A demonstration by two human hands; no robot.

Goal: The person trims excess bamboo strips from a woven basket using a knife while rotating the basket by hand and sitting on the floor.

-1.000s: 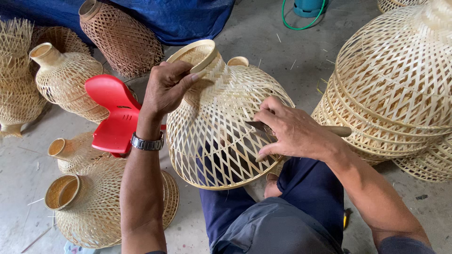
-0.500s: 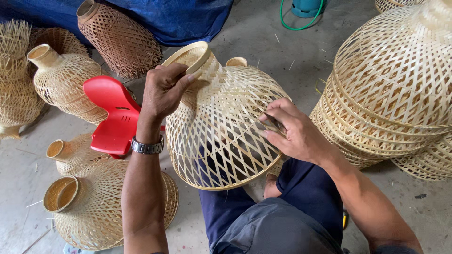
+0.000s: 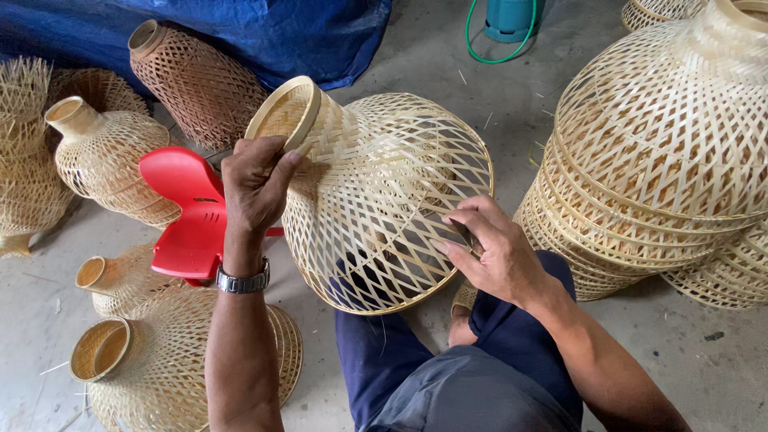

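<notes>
A pale woven bamboo lampshade (image 3: 384,192), bell-shaped with a narrow round neck, rests tilted over my lap. My left hand (image 3: 254,186), with a metal watch on its wrist, grips the neck near its rim. My right hand (image 3: 488,252) presses on the open lattice of the shade's lower side, near the wide rim, and a small dark thing shows under its fingers. I sit with dark blue trousers (image 3: 448,376) under the shade.
A stack of similar shades (image 3: 664,160) stands at the right. More woven shades (image 3: 160,360) lie at the lower left, a darker brown one (image 3: 196,80) at the back. A red plastic stool (image 3: 188,216) is left of me. Blue tarp (image 3: 264,32) and a teal container with green hose (image 3: 508,20) are behind.
The shade has turned and tipped, its neck now pointing up-left. My right hand has slid down the lattice toward the wide rim; my left hand keeps its grip on the neck.
</notes>
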